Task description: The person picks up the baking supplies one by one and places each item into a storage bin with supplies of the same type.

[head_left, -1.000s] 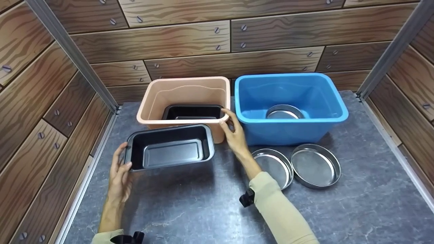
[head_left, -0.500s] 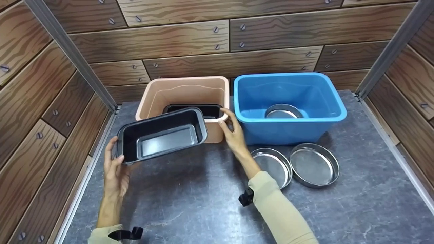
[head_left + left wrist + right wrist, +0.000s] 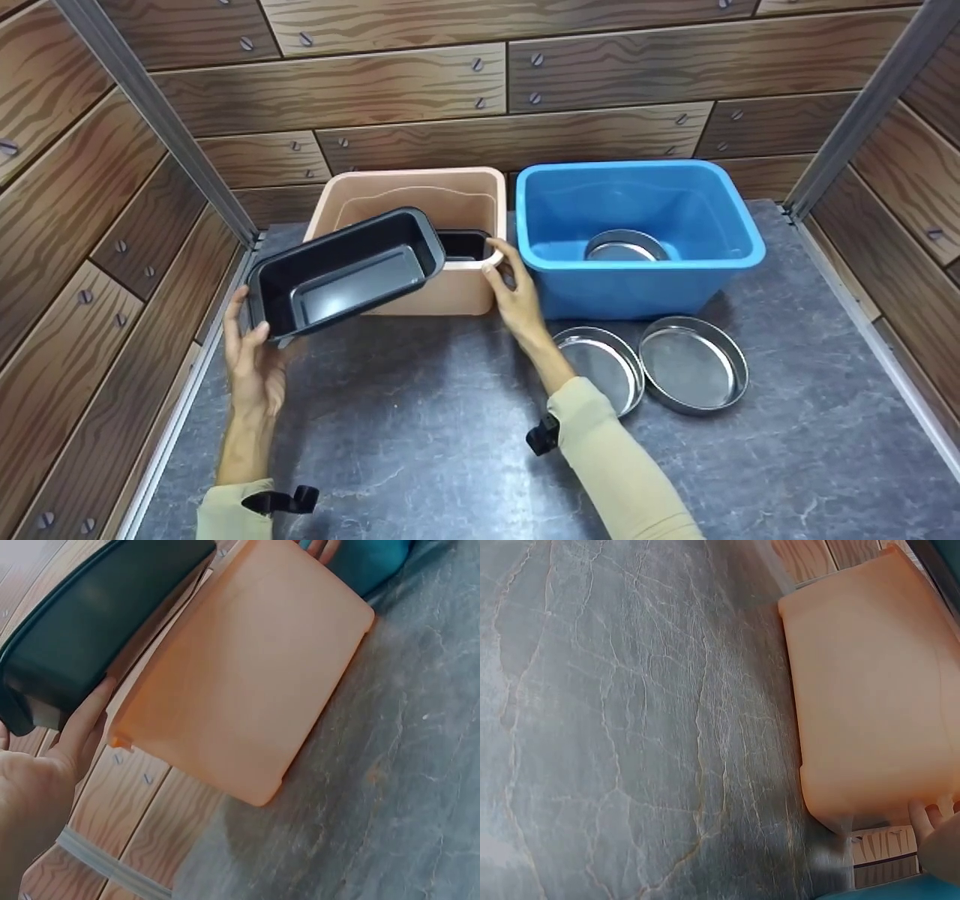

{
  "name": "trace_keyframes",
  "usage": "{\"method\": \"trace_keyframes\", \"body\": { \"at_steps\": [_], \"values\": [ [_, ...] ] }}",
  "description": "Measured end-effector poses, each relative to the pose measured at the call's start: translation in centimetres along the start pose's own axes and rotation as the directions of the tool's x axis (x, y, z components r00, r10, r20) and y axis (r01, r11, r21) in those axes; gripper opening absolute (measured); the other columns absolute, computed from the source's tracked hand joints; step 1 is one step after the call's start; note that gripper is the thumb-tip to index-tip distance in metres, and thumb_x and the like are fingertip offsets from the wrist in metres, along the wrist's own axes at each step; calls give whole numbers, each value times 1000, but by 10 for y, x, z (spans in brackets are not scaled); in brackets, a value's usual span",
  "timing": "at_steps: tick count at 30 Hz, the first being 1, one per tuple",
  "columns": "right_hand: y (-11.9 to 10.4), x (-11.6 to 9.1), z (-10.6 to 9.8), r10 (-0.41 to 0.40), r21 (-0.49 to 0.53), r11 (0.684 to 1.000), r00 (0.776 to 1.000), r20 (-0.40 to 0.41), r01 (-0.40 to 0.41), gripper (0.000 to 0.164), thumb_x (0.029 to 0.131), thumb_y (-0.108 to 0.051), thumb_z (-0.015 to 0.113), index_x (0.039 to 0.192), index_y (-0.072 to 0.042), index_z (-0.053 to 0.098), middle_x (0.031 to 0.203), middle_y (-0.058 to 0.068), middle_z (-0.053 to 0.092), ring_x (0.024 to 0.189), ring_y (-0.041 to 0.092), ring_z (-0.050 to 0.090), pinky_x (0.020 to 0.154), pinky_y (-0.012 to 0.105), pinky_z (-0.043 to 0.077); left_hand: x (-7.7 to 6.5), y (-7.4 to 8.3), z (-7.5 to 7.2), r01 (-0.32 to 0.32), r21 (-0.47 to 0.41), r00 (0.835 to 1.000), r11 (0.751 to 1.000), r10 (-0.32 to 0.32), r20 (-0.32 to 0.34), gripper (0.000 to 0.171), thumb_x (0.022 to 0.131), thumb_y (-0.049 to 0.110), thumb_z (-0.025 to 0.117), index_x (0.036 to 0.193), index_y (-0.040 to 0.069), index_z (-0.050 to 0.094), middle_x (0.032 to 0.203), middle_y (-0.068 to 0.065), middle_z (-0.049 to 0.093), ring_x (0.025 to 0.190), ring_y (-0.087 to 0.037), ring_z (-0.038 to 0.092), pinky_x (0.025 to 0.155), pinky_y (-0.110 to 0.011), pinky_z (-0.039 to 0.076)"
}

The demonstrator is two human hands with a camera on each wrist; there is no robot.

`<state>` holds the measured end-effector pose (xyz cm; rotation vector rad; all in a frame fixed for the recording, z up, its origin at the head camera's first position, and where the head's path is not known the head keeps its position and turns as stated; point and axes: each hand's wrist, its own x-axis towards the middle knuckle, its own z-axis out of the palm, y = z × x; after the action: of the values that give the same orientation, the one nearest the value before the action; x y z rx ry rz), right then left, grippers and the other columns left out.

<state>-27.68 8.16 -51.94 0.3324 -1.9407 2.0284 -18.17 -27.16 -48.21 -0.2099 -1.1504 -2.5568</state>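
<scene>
The grey marbled counter [image 3: 450, 450] fills the lower half of the head view. On it, at upper centre, stand a peach tub [image 3: 450, 289] and, just to its right, a blue tub [image 3: 637, 289] with a round metal pan [image 3: 626, 247] lying in its bottom. A second black pan [image 3: 466, 244] lies inside the peach tub, mostly hidden.

The black loaf pan [image 3: 345, 274] is in the air at centre left, over the peach tub's front left corner, tilted with its right end higher. The left hand [image 3: 255, 367] grips its near short end, thumb over the rim and fingers beneath. The right hand [image 3: 514, 296] clasps the peach tub's front right corner at the rim, thumb outside and fingers curled over the edge.

Two more round tins [image 3: 694, 367] rest on the counter at lower right, edges touching.

To do this well, I judge the pan should be levelled before it goes lower, so that its far end clears the tub wall. Lined up lengthwise with the pan already inside, it would nest rather than jam. A one-ended grip lets the pan swing, so slow lowering suits, with the right hand bracing the tub against sliding.
</scene>
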Motion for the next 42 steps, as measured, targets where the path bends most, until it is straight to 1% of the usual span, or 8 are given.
{"method": "trace_keyframes", "body": {
  "at_steps": [3,5,10,15,21,27,33,42],
  "values": [
    [0,-1,0,6,-2,1000,1000,2,-6,44,104,-9,62,147,-7,55,149,18,54,131,29,56,111,35,44,5,-1,3,-16,11,999,1000,16,-30,57,101,-6,46,153,18,46,154,-20,38,109,-29,64,85,-47,62],
    [0,-1,0,8,-3,1000,1000,2,-8,44,104,-9,62,147,-7,55,149,18,54,130,29,56,110,33,45,8,-1,5,-27,10,999,1000,27,-41,57,101,-6,47,153,18,46,154,-20,37,107,-29,65,86,-47,62],
    [0,0,0,-8,8,1000,1000,0,8,43,103,-8,62,146,-6,56,150,18,53,132,33,55,115,51,40,16,-4,9,-52,-21,997,998,51,-58,57,100,-8,50,151,16,47,149,-25,42,102,-29,66,86,-48,62],
    [-4,-1,1,-12,24,1000,1000,2,12,44,103,-7,62,146,-3,55,151,19,52,134,34,54,116,50,40,23,-6,15,-74,-17,993,997,73,-88,59,98,-8,56,150,17,49,147,-26,47,104,-30,68,87,-48,62],
    [2,0,1,-6,14,1000,1000,4,6,44,103,-8,62,146,-5,55,152,16,52,134,30,54,117,54,38,33,-10,26,-98,51,990,994,102,-97,59,96,-7,58,149,19,51,147,-25,47,108,-30,64,87,-47,62],
    [1,0,1,-14,17,1000,1000,4,14,45,103,-7,62,147,-3,54,153,18,51,135,31,54,117,50,40,41,-15,36,-115,101,986,988,126,-111,58,96,-6,62,147,19,53,145,-28,47,107,-31,64,87,-49,62],
    [2,0,2,-18,10,1000,1000,2,18,46,103,-6,62,148,0,52,152,21,51,133,34,55,112,46,43,50,-19,43,-94,164,984,982,117,-136,60,96,-3,65,149,21,50,148,-24,44,116,-33,59,82,-42,63],
    [1,1,0,-23,-9,1000,1000,1,23,44,104,-9,63,147,-4,55,151,16,53,131,30,56,114,53,41,65,-25,57,-74,363,987,929,121,-108,62,95,3,69,150,23,49,151,-18,38,118,-34,59,87,-40,62]
  ]
}}
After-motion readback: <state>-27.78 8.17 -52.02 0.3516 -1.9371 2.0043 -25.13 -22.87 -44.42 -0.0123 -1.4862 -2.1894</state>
